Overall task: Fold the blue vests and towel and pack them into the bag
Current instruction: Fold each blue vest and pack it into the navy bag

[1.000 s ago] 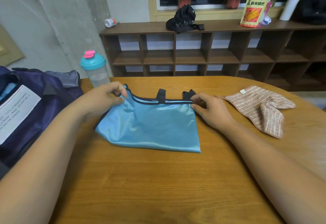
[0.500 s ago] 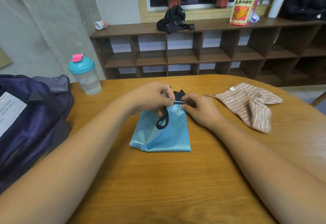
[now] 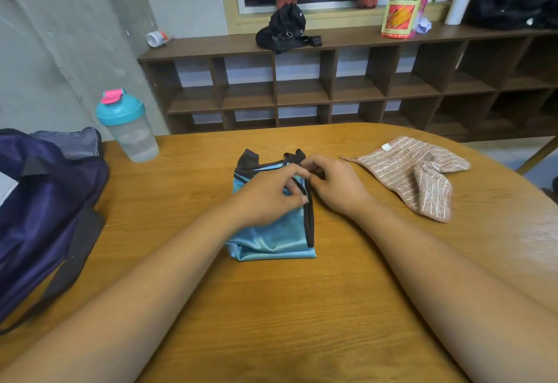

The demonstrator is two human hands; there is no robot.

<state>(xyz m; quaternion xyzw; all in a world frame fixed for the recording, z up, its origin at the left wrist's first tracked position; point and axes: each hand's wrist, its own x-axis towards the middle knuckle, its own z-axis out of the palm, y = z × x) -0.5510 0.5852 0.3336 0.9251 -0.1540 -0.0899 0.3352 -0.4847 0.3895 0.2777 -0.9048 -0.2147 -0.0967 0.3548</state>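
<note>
A shiny blue vest (image 3: 271, 239) with black trim lies folded into a narrow packet in the middle of the wooden table (image 3: 271, 307). My left hand (image 3: 268, 198) lies on top of it, its fingers pinching the black edge near the right side. My right hand (image 3: 335, 185) is beside it, fingers curled on the same black trim at the top right corner. A pinkish-brown striped towel (image 3: 419, 171) lies crumpled to the right. The dark purple bag (image 3: 39, 207) sits at the left table edge.
A clear shaker bottle (image 3: 128, 127) with a teal lid stands at the back left of the table. Behind the table runs a low brown shelf unit (image 3: 332, 86) carrying a black pouch, a snack packet, a pump bottle and plant pots.
The vest was spread wide a second ago. My left hand carried its left side over to the right, so the vest is now folded into a narrow packet, and both hands meet at its right edge.
</note>
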